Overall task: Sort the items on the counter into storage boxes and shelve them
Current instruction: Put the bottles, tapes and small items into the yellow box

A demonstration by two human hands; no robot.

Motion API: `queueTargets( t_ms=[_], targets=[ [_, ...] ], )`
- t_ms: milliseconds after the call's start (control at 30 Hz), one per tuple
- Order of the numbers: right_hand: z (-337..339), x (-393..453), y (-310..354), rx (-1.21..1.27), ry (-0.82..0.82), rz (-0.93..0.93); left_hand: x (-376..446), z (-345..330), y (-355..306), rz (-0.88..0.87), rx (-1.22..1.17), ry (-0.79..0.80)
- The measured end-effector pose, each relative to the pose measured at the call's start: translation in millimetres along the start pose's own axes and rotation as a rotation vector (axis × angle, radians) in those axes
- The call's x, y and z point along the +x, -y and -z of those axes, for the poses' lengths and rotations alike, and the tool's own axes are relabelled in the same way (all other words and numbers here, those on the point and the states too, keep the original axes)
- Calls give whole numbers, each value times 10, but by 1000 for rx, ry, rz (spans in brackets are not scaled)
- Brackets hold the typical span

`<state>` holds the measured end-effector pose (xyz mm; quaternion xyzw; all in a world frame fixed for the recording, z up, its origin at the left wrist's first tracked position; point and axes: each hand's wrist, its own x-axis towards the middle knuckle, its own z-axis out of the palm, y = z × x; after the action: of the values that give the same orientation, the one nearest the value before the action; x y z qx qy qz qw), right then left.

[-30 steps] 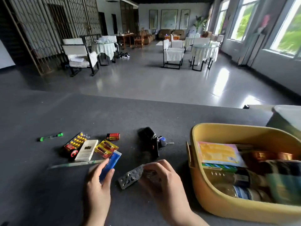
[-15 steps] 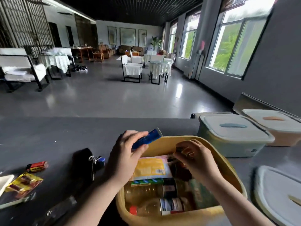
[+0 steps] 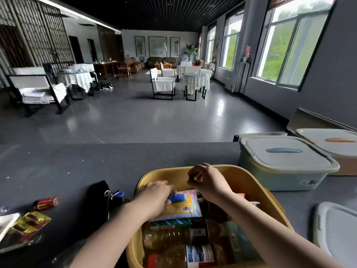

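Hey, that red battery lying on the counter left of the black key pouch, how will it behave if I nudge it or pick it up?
The red battery is a cylinder lying on its side on the smooth counter, so a nudge will probably set it rolling. Its glossy wrap looks slippery; pinch it firmly. It likely feels heavy for its size and rigid.

**Colours on the desk**

Dark grey, speckled desk (image 3: 135,161). Yellow box (image 3: 251,182); inside, blue lighter (image 3: 176,197) on yellow-and-pink packet (image 3: 188,206). Black pouch (image 3: 97,202). Red-and-gold battery (image 3: 46,202). Pale green box (image 3: 280,176) with white lid, blue handle (image 3: 283,150).
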<state>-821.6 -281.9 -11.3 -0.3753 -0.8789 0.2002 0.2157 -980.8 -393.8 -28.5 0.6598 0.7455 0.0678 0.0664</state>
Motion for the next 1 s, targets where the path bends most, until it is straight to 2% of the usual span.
queueTargets(
  t_ms=[200,333,533,900,1000],
  targets=[
    [-223,-67,-146,-58,90,29,-71,-88,15,-60,53,-158],
    [-265,-61,-170,-97,99,50,-62,-79,23,-47,34,-168],
    [-338,-51,-165,-154,213,50,-77,-58,-13,10,57,-149],
    [-273,-56,-179,-125,141,30,-73,-33,-50,33,176,-166],
    [-234,-76,-141,-143,109,42,-67,18,-68,32,67,-236]
  ],
)
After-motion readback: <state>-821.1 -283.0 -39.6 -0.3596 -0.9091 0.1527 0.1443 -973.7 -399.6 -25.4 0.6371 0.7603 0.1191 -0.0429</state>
